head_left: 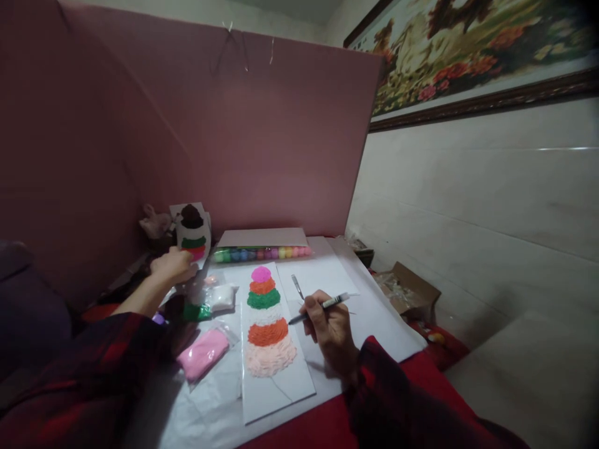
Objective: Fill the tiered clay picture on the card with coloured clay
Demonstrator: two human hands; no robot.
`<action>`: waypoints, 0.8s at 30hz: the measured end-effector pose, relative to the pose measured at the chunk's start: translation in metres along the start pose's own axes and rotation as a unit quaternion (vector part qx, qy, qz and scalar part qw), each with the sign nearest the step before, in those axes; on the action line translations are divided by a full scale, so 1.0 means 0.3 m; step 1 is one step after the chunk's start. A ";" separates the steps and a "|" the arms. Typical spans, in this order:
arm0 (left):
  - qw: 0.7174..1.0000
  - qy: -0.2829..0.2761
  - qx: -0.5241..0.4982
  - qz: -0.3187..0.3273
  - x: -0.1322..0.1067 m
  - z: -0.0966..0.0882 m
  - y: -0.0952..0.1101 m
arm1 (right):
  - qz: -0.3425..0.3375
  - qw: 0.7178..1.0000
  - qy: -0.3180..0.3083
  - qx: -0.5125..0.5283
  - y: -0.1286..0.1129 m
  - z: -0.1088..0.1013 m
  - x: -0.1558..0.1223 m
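Note:
My right hand grips a slim pen-like tool with a dark barrel, its dark tip at the right edge of a white board. Stacked on that board are textured clay bands: a magenta top, orange, green, white, orange and pale pink. A thin silver tool shows just beyond my fingers; whether I hold it is unclear. At the far left, my left hand is closed, fingers curled, beside a card with similar coloured bands. What its fingers hold is hidden.
Bags of pink clay, white clay and green clay lie left of the board. Behind it sits a clear pack of many-coloured pieces. An open cardboard box stands at right, near the wall; a pink panel rises behind.

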State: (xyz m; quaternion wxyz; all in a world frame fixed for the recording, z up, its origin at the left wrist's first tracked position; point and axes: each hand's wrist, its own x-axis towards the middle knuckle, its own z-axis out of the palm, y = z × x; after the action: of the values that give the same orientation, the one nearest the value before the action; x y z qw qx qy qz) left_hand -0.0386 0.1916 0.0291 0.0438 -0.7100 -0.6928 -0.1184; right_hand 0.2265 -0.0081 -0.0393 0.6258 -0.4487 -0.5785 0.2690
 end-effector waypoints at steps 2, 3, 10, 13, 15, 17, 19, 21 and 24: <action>0.999 0.018 0.040 0.019 -0.054 -0.055 0.055 | 0.026 0.999 0.004 0.022 0.003 0.004 0.003; 0.998 0.026 0.051 0.036 -0.094 -0.079 0.089 | 0.034 0.999 0.008 0.032 0.005 0.006 0.005; 0.962 -0.087 0.040 0.257 -0.598 -0.091 0.308 | 0.056 0.996 -0.004 0.069 -0.015 0.023 0.007; 0.920 -0.139 0.041 0.364 -0.786 -0.026 0.328 | 0.099 0.989 -0.017 0.106 -0.041 0.029 -0.029; 0.907 -0.132 0.072 0.393 -0.850 0.019 0.322 | 0.133 0.984 -0.046 0.106 -0.055 0.031 -0.068; 0.900 -0.122 0.089 0.408 -0.870 0.057 0.314 | 0.169 0.979 -0.073 0.088 -0.061 0.031 -0.107; 0.898 -0.106 0.093 0.417 -0.863 0.082 0.312 | 0.222 0.968 -0.082 0.084 -0.057 0.033 -0.134; 0.898 -0.090 0.095 0.420 -0.846 0.097 0.318 | 0.241 0.963 -0.083 0.085 -0.045 0.035 -0.143; 0.896 -0.071 0.101 0.426 -0.825 0.110 0.336 | 0.222 0.970 -0.078 0.064 -0.020 0.034 -0.132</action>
State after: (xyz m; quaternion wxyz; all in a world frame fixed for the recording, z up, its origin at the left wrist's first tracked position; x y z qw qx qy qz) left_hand 0.0620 -0.0454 -0.0491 0.1125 -0.9352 -0.3340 0.0328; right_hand 0.2081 -0.0420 -0.0539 0.5306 -0.5025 -0.4937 0.4715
